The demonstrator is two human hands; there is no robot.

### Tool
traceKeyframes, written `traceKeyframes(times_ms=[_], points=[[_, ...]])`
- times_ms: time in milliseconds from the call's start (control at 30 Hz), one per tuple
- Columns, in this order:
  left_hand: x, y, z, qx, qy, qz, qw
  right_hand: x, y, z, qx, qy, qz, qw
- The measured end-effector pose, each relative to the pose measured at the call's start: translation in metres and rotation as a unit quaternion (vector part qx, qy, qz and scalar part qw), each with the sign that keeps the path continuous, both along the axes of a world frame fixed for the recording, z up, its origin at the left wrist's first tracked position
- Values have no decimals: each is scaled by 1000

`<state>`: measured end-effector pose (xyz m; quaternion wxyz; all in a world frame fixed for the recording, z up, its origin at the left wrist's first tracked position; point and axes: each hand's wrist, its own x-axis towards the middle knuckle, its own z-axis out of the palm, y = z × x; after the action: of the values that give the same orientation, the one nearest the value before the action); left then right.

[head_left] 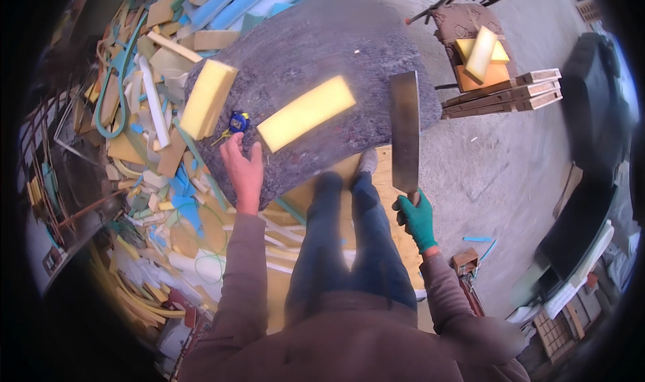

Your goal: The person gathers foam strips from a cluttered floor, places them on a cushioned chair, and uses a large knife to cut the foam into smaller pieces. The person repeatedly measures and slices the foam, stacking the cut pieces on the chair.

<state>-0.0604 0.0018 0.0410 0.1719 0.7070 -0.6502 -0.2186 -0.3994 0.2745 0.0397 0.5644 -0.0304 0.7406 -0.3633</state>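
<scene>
My right hand (416, 222), in a green glove, is closed around the handle of a large knife (405, 133) with a long, broad blade pointing away from me. The blade is over the right part of a grey felt-covered work surface (295, 53). My bare left hand (243, 170) has its fingers apart at the surface's left side. Just beyond its fingertips lies a blue tape measure (238, 121); I cannot tell whether they touch. One yellow foam block (306, 113) lies slanted in the middle. A second foam block (209, 100) is at the left edge.
Foam offcuts (158, 160) are heaped along the left, with blue foam rolls (235, 2) at the far left. A chair (463, 22) at the far right carries foam pieces (482, 56) beside stacked wooden slats (504, 94). Black padded furniture (591, 106) stands on the right.
</scene>
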Motion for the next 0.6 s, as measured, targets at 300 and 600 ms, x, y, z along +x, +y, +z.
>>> traceKeyframes(times_ms=[300, 600], points=[[11, -54, -31, -6, -33, 70, 997, 5, -20, 26, 66, -9, 40, 997], [26, -30, 21, 157, 239, -6, 958, 29, -33, 61, -43, -30, -10, 999]])
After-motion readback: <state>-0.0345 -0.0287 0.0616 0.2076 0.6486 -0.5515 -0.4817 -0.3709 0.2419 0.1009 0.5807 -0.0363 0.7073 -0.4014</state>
